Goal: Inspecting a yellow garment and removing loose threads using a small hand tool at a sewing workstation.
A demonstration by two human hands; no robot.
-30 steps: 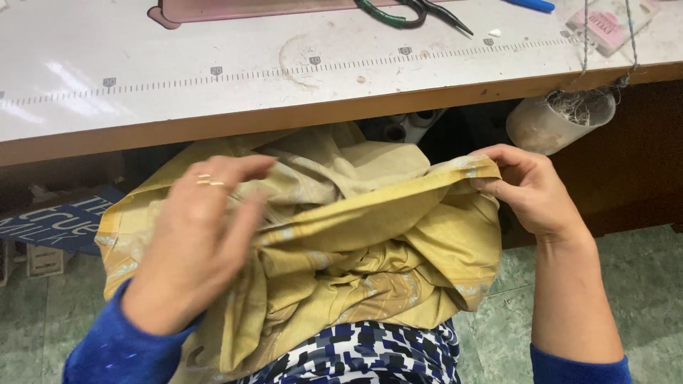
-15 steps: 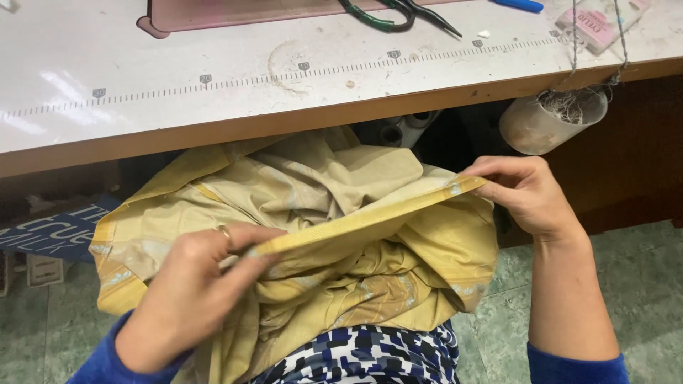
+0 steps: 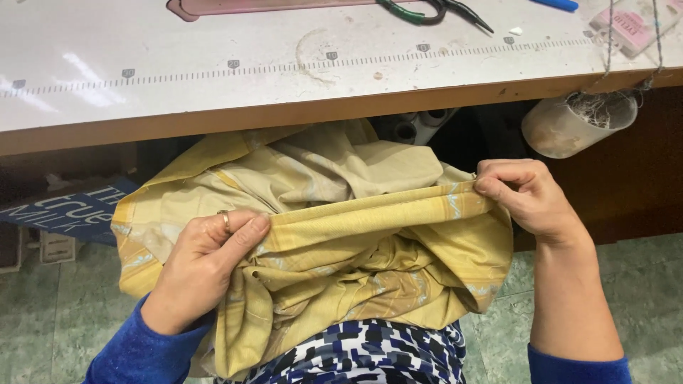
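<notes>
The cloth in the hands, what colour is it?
The crumpled cotton cloth is mustard yellow with faint pale stripes, seen in the head view.

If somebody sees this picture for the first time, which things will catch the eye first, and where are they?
First comes the big yellow cloth, bunched on the person's lap in the middle. The left hand, with a ring, pinches its folded edge at the left, and the right hand grips the same edge at the right, pulling it into a straight band. Above lies a white table with a printed ruler scale, with green-handled scissors at its top edge.

White worktable (image 3: pixel 213 78) with printed ruler, green-handled scissors (image 3: pixel 427 10), hanging cup (image 3: pixel 569 124)
</notes>
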